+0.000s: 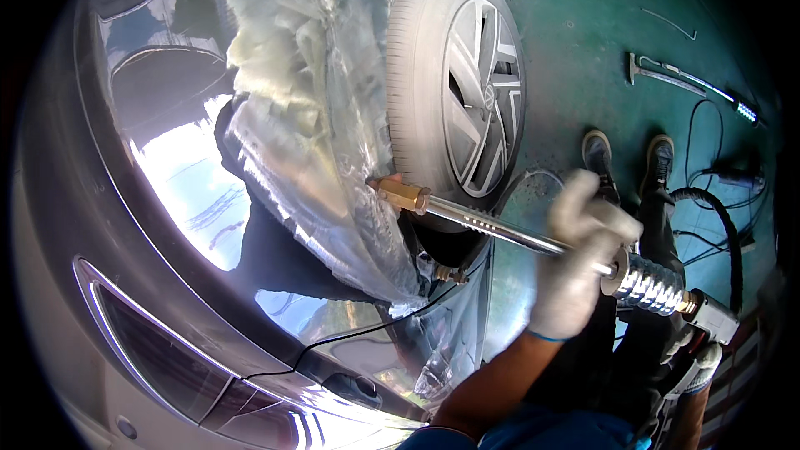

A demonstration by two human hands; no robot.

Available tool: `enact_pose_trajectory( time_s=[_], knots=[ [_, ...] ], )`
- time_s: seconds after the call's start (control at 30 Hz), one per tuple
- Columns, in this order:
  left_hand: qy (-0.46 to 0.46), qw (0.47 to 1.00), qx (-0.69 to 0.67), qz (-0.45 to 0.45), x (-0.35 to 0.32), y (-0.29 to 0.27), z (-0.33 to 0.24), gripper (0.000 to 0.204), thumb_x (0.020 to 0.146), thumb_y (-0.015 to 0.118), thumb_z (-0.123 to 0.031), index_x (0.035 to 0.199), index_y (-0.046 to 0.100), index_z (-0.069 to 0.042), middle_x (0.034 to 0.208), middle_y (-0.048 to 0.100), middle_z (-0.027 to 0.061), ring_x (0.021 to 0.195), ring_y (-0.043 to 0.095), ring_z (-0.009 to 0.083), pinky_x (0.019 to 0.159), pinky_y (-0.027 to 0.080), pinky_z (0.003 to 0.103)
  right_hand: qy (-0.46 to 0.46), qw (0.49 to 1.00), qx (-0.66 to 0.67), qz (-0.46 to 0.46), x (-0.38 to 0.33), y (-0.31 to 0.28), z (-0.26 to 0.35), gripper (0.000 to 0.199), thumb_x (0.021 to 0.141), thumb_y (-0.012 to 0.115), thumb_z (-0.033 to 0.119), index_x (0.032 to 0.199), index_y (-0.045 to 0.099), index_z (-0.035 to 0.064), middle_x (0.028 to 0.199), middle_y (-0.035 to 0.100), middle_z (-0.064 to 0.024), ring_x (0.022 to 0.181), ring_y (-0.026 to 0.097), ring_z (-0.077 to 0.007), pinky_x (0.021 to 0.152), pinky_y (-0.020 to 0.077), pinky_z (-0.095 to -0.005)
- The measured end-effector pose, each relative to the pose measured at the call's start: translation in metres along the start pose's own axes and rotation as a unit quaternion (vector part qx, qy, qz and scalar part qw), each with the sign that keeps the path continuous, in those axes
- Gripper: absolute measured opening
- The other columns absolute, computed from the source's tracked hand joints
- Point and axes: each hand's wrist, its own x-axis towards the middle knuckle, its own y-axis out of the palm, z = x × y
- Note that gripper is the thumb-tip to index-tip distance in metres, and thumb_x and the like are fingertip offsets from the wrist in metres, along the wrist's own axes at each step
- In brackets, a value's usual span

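The tool (508,232) is being held aslant, and its brass tip (402,196) is being rested against the panel (292,108), beside the wheel (487,96). Its handle is being gripped by the fingers of the right hand (702,362). The rod is being partly covered by the left hand (579,254), but because of blur it cannot be told whether those fingers are closed. Bare metal is being shown over a wide patch, so paint removal there seems done. Ripples are still being shown, so the surface is being judged unfinished; no fresh coat is being seen.
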Motion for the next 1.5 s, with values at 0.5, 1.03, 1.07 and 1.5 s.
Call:
enact_pose_trajectory(
  time_s=[0.5, 1.03, 1.07, 1.5],
  knots=[
    [0.129, 0.938, -0.300, 0.117, 0.054, -0.073, -0.101, 0.025, 0.097, 0.058, -0.033, 0.095, 0.054, -0.008, 0.065, 0.045, -0.0004, 0.050, 0.042, 0.0092, 0.042, 0.040, 0.023, 0.000, 0.990, 0.103, -0.096, -0.039, -0.052, -0.035, 0.055, 0.069, 0.068, 0.017, 0.113, 0.052, -0.0112, 0.078, 0.062, -0.0206, 0.054, 0.059, -0.0312, 0.048, 0.0510, -0.0392],
    [0.133, 0.951, -0.079, -0.268, 0.041, -0.037, -0.111, 0.016, 0.094, 0.065, -0.023, 0.100, 0.055, -0.011, 0.072, 0.045, -0.0049, 0.055, 0.037, 0.0066, 0.048, 0.032, 0.023, 0.018, 0.999, 0.041, 0.002, 0.010, 0.023, -0.003, 0.041, 0.072, 0.067, 0.024, 0.092, 0.057, -0.0105, 0.056, 0.054, -0.0164, 0.043, 0.053, -0.0257, 0.039, 0.0407, -0.0352],
    [0.137, 0.954, -0.080, -0.252, 0.040, -0.038, -0.112, 0.020, 0.096, 0.063, -0.024, 0.105, 0.056, -0.009, 0.073, 0.047, -0.0042, 0.057, 0.037, 0.0067, 0.048, 0.033, 0.023, 0.017, 0.999, 0.046, 0.000, 0.010, 0.023, -0.003, 0.041, 0.072, 0.067, 0.024, 0.092, 0.057, -0.0106, 0.055, 0.053, -0.0164, 0.043, 0.053, -0.0261, 0.039, 0.0408, -0.0355],
    [0.158, 0.947, -0.259, -0.101, 0.028, -0.041, -0.059, 0.030, 0.102, 0.050, -0.031, 0.120, 0.052, -0.007, 0.092, 0.054, 0.0069, 0.072, 0.049, 0.0172, 0.063, 0.048, 0.031, 0.003, 0.999, 0.025, -0.030, -0.004, 0.029, 0.002, 0.042, 0.067, 0.068, 0.024, 0.090, 0.060, -0.0113, 0.059, 0.057, -0.0189, 0.043, 0.055, -0.0278, 0.041, 0.0466, -0.0354]
  ],
)
